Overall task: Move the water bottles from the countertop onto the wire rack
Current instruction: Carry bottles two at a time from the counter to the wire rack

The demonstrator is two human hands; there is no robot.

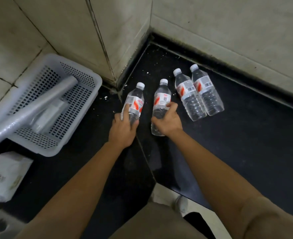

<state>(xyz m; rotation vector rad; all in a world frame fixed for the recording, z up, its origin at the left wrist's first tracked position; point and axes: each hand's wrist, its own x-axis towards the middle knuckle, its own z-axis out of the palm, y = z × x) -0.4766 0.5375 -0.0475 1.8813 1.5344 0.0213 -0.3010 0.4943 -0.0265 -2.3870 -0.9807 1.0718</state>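
On my feed I see a white perforated basket (pixel 47 152) sitting at the left edge of the dark counter (pixel 245 152), close against the tiled wall (pixel 228 31). A roll of clear film (pixel 44 102) lies slantwise across it, its lower end jutting over the basket's near-left rim. Flat clear packets (pixel 47 116) lie beneath the roll. Nearer me along that left edge lies a white pouch (pixel 6 175). White crumbs (pixel 106 97) dot the counter by the back corner.

Bare countertop (pixel 245 144) lies right of the paired bottles (pixel 199 94); a basket (pixel 44 100) crowds the left.
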